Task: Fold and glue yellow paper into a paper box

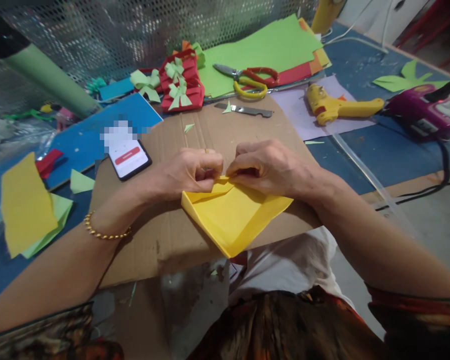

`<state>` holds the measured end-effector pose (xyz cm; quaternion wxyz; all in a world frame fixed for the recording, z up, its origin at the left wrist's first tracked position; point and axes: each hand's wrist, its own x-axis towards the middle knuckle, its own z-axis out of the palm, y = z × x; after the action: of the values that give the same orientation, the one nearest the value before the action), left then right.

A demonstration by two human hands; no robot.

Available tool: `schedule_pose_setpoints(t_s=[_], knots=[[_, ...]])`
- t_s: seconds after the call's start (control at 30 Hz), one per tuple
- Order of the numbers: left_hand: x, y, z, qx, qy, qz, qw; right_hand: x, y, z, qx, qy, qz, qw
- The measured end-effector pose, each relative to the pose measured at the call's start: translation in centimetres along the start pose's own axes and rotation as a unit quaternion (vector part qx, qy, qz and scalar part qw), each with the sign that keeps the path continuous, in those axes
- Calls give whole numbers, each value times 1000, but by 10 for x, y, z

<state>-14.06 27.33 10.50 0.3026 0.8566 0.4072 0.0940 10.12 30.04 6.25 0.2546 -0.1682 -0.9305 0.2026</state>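
A folded yellow paper box (232, 212) with raised sides rests over the cardboard sheet (146, 240), one corner pointing toward me. My left hand (198, 170) pinches its far edge with curled fingers. Close beside it, my right hand (262, 167) grips the same far edge, thumb and fingers pressed together. The two hands almost meet at the top of the fold, and the fingertips partly hide the paper there. Just beyond them lie a utility blade (247, 110) and a small green paper scrap (188, 128).
Scissors (247, 82) lie on green paper sheets (262, 50) at the back, near red paper boxes with bows (183, 82). A phone (129, 157) sits at left. A yellow glue gun (341, 107) and a purple device (427, 110) stand at right. Yellow paper (26, 205) lies far left.
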Motion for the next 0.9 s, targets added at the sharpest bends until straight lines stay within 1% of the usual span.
schedule_pose_setpoints(t_s=[0.13,0.2,0.33,0.4,0.5,0.63,0.77,0.83,0.9], knots=[[0,-4,2,-36,31,1,999,4,8,6,-24,23,-34,999],[-1,-4,3,-59,36,-7,998,4,10,8,-34,30,-47,998],[0,-3,1,-120,36,-31,992,3,8,6,-43,49,-36,997],[1,-1,0,-129,35,-28,991,2,5,4,-46,53,-33,997],[1,1,0,-135,44,-25,990,2,5,5,-48,59,-47,996],[0,5,3,-158,65,-49,984,3,7,10,-46,92,-58,993],[-2,8,6,-191,86,-88,974,4,5,12,-32,102,-29,994],[-2,10,5,-208,71,-121,968,4,3,12,-24,107,-21,994],[-2,12,4,-220,38,-147,964,5,1,11,-19,101,-14,995]])
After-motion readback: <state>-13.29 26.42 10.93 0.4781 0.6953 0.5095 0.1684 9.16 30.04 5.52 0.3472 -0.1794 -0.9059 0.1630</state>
